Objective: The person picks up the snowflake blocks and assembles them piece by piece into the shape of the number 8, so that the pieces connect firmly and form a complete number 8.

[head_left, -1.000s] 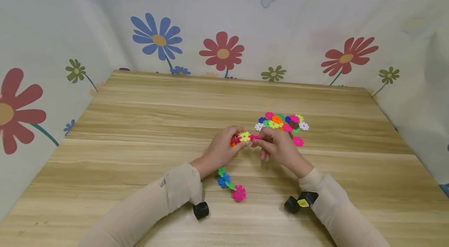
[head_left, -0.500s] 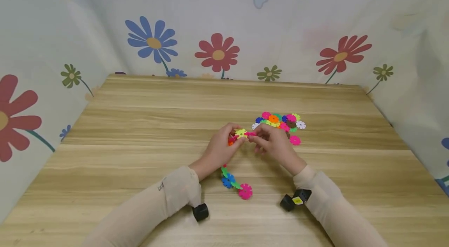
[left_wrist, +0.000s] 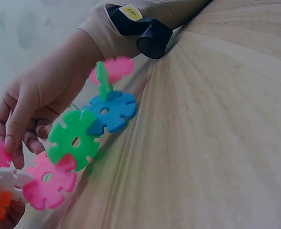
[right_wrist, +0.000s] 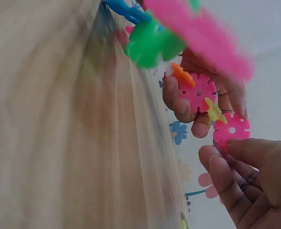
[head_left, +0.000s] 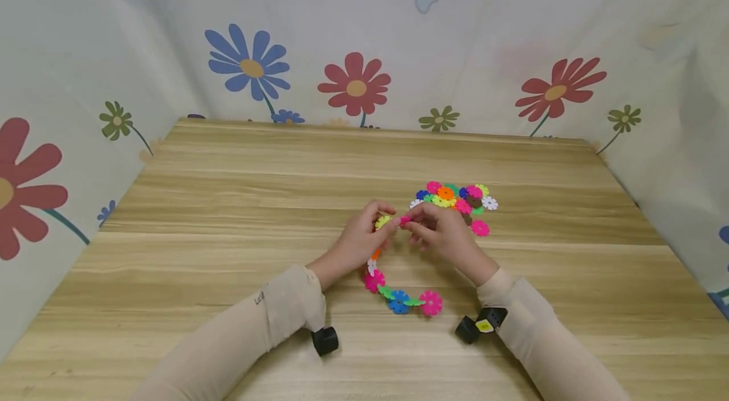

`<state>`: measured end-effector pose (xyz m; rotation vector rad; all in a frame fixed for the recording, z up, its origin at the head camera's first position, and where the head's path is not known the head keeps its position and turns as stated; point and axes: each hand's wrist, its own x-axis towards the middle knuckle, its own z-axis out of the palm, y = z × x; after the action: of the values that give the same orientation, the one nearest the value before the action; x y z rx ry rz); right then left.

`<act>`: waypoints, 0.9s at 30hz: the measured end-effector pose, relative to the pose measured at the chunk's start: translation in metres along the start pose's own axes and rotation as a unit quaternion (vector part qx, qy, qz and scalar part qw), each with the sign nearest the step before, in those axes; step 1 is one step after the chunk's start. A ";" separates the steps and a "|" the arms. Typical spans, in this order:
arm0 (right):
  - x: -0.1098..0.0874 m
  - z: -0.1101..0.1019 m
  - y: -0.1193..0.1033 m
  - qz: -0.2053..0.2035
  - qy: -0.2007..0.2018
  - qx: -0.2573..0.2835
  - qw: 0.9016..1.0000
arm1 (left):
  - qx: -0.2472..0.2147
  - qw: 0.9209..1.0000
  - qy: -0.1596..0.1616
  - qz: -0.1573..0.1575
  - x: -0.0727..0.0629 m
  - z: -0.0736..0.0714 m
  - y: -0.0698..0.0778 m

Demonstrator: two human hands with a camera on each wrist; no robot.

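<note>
The disc chain (head_left: 399,302) trails farther right than before; angled inward, the left hand (head_left: 359,233) grips it beside a yellow disc (head_left: 382,222), the right hand (head_left: 454,235) pinching its pink end disc (right_wrist: 232,128).

The disc chain (head_left: 374,281) is pink, green, blue, white, orange and yellow (the backdrop (head_left: 319,15) flowered).

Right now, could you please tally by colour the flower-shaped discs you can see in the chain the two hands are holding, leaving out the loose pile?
Pink flower discs: 4
Green flower discs: 2
Blue flower disc: 1
White flower disc: 1
Orange flower disc: 1
Yellow flower disc: 1
Total visible: 10
</note>
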<state>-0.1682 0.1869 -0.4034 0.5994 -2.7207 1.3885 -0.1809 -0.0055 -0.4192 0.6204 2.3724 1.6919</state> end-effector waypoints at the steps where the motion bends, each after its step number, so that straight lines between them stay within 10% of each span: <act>1: 0.000 0.000 0.001 -0.003 -0.002 -0.003 1.000 | 0.004 1.000 0.001 -0.002 0.000 0.000 0.000; 27: 0.002 -0.057 0.027 0.095 0.024 -0.230 0.968 | 0.051 0.997 0.063 0.010 -0.005 0.002 -0.002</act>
<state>-0.1883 0.2449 -0.3900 0.2735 -2.9679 0.7261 -0.1765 -0.0062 -0.4218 0.5711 2.5621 1.6744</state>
